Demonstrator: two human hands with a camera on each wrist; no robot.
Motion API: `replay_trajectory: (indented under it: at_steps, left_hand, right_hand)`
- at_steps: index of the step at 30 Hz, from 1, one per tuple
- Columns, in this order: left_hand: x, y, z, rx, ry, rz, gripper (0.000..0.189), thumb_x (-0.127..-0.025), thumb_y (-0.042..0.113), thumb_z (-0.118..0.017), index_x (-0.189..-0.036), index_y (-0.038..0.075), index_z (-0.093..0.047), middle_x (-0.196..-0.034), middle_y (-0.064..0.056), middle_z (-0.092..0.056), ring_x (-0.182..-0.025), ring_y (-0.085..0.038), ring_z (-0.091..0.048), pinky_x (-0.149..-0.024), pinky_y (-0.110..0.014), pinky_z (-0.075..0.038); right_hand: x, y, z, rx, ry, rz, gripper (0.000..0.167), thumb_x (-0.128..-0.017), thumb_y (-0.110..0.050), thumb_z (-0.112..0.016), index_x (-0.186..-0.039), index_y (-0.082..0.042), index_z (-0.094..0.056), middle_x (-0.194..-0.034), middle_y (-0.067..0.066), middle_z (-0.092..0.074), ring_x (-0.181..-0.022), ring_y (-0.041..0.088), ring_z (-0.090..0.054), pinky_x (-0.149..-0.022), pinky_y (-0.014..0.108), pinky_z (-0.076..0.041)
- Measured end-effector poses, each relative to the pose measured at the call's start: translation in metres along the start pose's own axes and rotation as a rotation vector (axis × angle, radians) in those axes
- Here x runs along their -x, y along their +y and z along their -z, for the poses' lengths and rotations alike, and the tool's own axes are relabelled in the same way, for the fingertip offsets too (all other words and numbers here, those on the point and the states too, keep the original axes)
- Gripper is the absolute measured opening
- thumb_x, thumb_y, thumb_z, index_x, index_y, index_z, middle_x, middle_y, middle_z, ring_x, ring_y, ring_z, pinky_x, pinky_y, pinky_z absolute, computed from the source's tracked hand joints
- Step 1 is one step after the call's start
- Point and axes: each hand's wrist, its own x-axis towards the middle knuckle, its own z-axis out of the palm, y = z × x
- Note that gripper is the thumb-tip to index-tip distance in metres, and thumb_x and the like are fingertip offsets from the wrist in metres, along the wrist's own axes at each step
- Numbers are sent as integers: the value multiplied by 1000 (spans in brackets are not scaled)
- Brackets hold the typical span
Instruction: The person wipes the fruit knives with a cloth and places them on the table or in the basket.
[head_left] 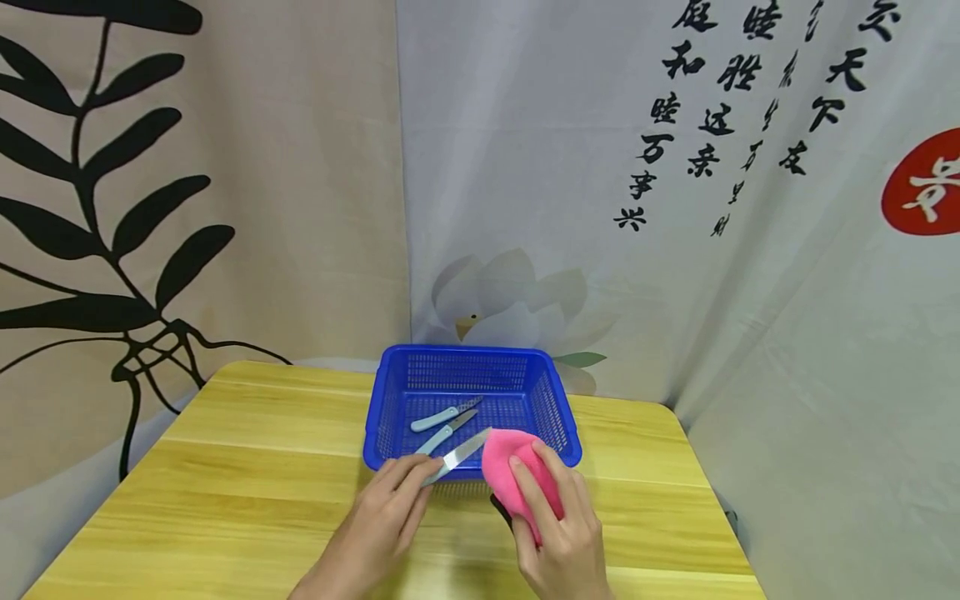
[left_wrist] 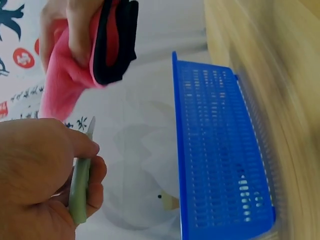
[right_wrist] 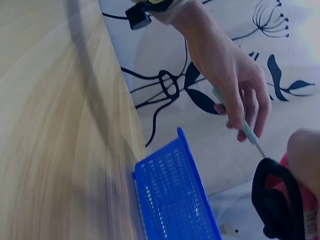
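My left hand [head_left: 382, 508] grips a small knife [head_left: 463, 452] by its pale blue-green handle [left_wrist: 80, 192], the blade pointing away to the upper right. In my right hand [head_left: 562, 533] is a bunched pink cloth [head_left: 501, 458] with black edging [left_wrist: 107, 72], pinched between thumb and fingers. The knife's tip lies right by the cloth's left edge in the head view; whether they touch I cannot tell. Both hands are over the front rim of a blue plastic basket [head_left: 566, 417]. Inside it lie two more knives with pale blue handles, an upper one [head_left: 435, 419] and a lower one [head_left: 446, 433].
The basket stands near the back of a yellow wood-grain table [head_left: 285, 450]. Behind the table hangs a pale curtain [head_left: 322, 208] printed with dark leaves, a flower and black characters. It also runs along the right side.
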Motion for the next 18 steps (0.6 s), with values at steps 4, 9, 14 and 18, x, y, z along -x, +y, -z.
replay_trajectory:
  at_steps: [4,9,14,18]
  left_hand:
    - [-1,5,-6,-42,41,-86,45,-124,24,-34,-133,12,-77,-122,-3,-77,-103,-15,-73,-91,-31,-66]
    - [-2,11,-8,-59,56,-148,45,-125,24,-32,-135,13,-75,-123,-3,-77,-104,-16,-75,-91,-31,-67]
    - [0,14,-7,-66,19,-136,50,-125,23,-27,-138,13,-74,-124,-3,-76,-108,-17,-75,-90,-32,-68]
    - [2,13,-7,-80,14,-142,55,-124,19,-22,-136,13,-75,-122,-4,-75,-107,-17,-74,-88,-32,-68]
  right_hand:
    - [-2,-10,-6,46,-47,47,39,-106,-18,-53,-129,-6,-83,-133,27,-76,-96,35,-68,-71,40,-62]
    - [0,-14,-12,133,-93,103,40,-105,-15,-50,-129,-8,-82,-133,24,-77,-91,34,-63,-67,38,-57]
    - [2,-12,-12,195,-126,86,42,-103,-12,-50,-130,-10,-82,-137,22,-76,-90,35,-62,-70,41,-57]
    - [2,-8,-8,220,-169,53,44,-104,-11,-48,-133,-10,-81,-142,22,-75,-93,36,-63,-74,44,-59]
